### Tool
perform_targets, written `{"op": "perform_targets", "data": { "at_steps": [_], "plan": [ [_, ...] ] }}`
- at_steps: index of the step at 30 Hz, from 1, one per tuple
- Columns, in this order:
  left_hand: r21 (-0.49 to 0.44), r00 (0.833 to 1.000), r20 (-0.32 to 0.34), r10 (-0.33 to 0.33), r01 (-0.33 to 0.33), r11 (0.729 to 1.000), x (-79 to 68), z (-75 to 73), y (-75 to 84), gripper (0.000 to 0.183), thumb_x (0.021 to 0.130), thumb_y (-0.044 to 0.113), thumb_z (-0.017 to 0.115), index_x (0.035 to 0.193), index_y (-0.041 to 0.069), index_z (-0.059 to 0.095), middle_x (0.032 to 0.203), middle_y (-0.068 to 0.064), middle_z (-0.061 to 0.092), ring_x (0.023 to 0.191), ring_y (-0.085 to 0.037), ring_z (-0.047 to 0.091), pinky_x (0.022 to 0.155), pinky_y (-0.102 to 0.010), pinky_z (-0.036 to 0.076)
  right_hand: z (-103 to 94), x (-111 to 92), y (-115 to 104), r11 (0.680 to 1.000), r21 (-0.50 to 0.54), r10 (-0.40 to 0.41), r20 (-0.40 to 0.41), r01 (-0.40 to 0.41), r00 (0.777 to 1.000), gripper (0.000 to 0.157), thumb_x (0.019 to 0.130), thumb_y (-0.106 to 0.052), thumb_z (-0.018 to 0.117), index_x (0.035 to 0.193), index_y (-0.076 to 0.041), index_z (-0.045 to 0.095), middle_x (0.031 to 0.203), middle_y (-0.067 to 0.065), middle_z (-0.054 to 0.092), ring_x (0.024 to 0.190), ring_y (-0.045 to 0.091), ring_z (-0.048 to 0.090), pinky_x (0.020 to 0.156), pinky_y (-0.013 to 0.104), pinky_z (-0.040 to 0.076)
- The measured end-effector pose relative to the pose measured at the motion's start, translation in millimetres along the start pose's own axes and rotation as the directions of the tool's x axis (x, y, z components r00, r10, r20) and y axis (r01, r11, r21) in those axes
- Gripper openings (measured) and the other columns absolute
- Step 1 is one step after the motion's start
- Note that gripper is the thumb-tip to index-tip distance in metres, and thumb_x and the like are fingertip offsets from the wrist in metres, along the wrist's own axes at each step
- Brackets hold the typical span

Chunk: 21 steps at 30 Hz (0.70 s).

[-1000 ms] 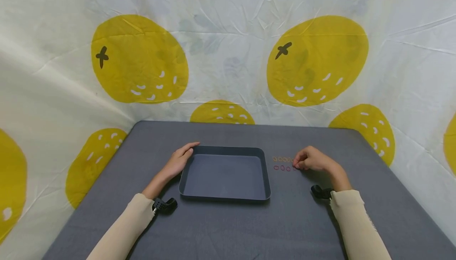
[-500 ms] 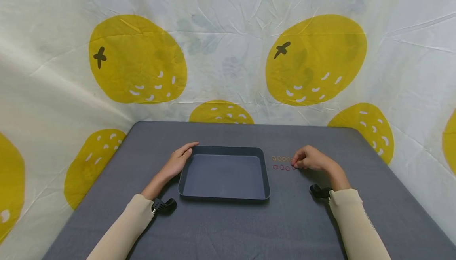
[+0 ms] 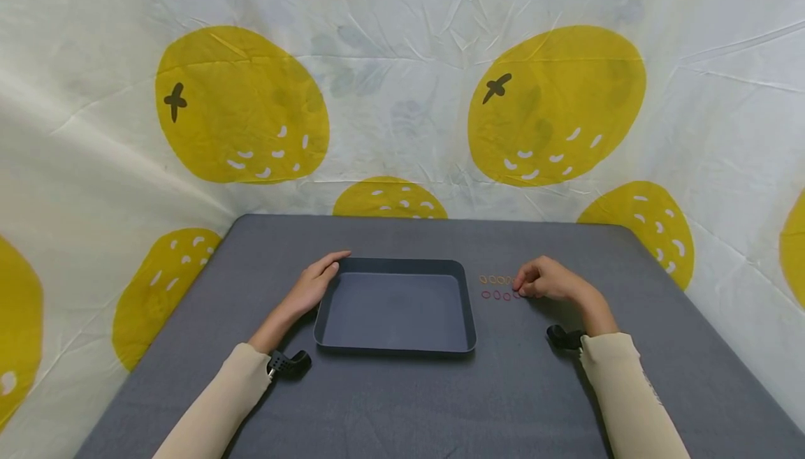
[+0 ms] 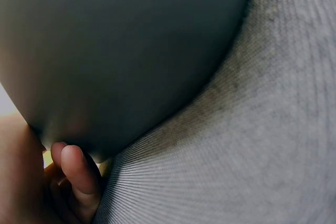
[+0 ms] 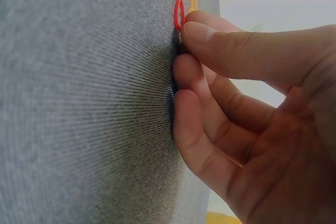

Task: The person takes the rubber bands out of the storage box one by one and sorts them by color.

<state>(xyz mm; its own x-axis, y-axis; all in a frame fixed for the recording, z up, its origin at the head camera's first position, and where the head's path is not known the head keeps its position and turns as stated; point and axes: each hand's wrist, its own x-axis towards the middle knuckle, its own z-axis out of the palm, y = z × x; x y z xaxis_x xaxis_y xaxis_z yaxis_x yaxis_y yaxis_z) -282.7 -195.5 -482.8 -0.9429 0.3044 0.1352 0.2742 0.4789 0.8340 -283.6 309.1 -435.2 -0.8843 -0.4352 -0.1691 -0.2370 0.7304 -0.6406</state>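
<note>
Dark grey baking tray point(image 3: 395, 351) lies on the grey cloth-covered table. My left hand point(image 3: 312, 286) grips its far left corner; in the left wrist view, curled fingertips point(image 4: 76, 163) sit against the outside of the tray wall point(image 4: 131, 66). To the right of the tray, small rubber bands lie in two rows: yellow ones point(image 3: 492, 280) behind, red ones point(image 3: 497, 295) in front. At the right end of the rows, my right hand point(image 3: 548, 280) pinches the end of a red rubber band point(image 5: 179, 11) between thumb and index finger. Its other fingers are curled near the cloth.
A white curtain with yellow fruit prints point(image 3: 402, 117) hangs behind and beside the table point(image 3: 402, 410). Each wrist carries a black camera mount, one on the left point(image 3: 291, 364) and one on the right point(image 3: 564, 338).
The head view has shifted slightly. My right fingertips have stayed at the end of the red row, with at most a tiny leftward shift. My left hand and the tray have not moved.
</note>
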Motion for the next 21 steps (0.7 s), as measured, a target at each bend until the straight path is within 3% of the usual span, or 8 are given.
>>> {"op": "perform_targets", "data": {
  "at_steps": [21],
  "plan": [
    [-0.007, 1.000, 0.002, -0.013, 0.013, 1.000, -1.3, 0.1, 1.3, 0.040, 0.107, 0.026, 0.035, 0.146, 0.023, 0.044, 0.152, 0.000, 0.040, 0.143, -0.027, 0.033, 0.113, -0.055, 0.029, -3.0, -0.8, 0.1, 1.000, 0.024, -0.003, 0.015, 0.002, 1.000, 0.010, 0.084, 0.003, 0.064, 0.088, -0.001, 0.072, 0.084, 0.011, 0.070, 0.067, 0.013, 0.054, 0.059, 0.027, 0.049]
  ]
}}
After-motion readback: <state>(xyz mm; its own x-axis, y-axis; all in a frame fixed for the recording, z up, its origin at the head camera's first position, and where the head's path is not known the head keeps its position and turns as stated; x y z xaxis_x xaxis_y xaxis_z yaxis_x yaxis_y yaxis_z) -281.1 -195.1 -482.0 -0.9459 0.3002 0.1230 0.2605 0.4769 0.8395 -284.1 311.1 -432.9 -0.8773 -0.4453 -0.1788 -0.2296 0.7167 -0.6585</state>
